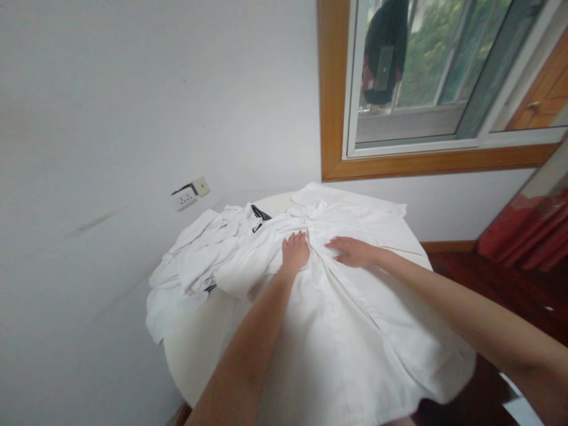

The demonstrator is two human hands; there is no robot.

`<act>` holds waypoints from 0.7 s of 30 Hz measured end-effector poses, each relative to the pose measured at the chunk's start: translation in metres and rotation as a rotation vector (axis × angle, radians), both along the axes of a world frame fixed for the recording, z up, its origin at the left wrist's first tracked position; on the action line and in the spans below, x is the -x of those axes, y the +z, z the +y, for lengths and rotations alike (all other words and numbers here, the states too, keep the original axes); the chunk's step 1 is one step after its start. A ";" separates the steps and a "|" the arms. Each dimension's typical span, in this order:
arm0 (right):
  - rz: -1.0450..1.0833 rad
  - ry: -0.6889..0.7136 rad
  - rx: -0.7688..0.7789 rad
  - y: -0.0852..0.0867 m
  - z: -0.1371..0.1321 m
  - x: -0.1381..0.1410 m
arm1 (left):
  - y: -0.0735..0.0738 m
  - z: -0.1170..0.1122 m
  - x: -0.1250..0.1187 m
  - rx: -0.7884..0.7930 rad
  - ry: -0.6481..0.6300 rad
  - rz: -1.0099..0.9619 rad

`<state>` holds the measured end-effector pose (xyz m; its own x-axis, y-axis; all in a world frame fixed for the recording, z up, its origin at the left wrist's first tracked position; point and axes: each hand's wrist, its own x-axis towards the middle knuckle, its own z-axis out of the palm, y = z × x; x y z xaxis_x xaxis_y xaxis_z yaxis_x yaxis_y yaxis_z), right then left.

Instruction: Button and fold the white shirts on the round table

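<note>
A white shirt [355, 307] lies spread over a round white table [195, 349], its collar toward the wall. My left hand [295, 249] rests flat on the shirt's chest, fingers together and stretched out. My right hand [350, 251] lies flat beside it on the other side of the front placket, fingers pointing left. Neither hand holds anything. The hands are a short gap apart.
A pile of crumpled white garments [199, 260] with black trim sits on the table's left side. A wall socket [190, 194] is on the white wall behind. A wood-framed window [337, 118] is at the upper right; red fabric [528, 231] at the right.
</note>
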<state>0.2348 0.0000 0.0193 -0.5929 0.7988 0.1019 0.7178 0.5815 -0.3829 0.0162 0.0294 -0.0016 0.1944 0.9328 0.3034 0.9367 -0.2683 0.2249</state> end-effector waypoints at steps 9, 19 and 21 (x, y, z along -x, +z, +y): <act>-0.131 -0.127 -0.146 -0.023 0.004 0.009 | 0.021 -0.006 -0.009 -0.120 -0.015 0.021; 0.007 -0.061 -0.293 -0.018 0.004 0.002 | 0.028 -0.077 -0.010 -0.016 -0.167 -0.095; 0.037 -0.065 -0.322 -0.013 0.000 0.001 | 0.020 -0.086 -0.011 0.003 -0.183 -0.085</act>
<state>0.2334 0.0000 0.0064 -0.5333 0.7578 0.3758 0.7462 0.6308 -0.2129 0.0275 -0.0570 0.0180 0.3347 0.8851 0.3235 0.8500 -0.4318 0.3019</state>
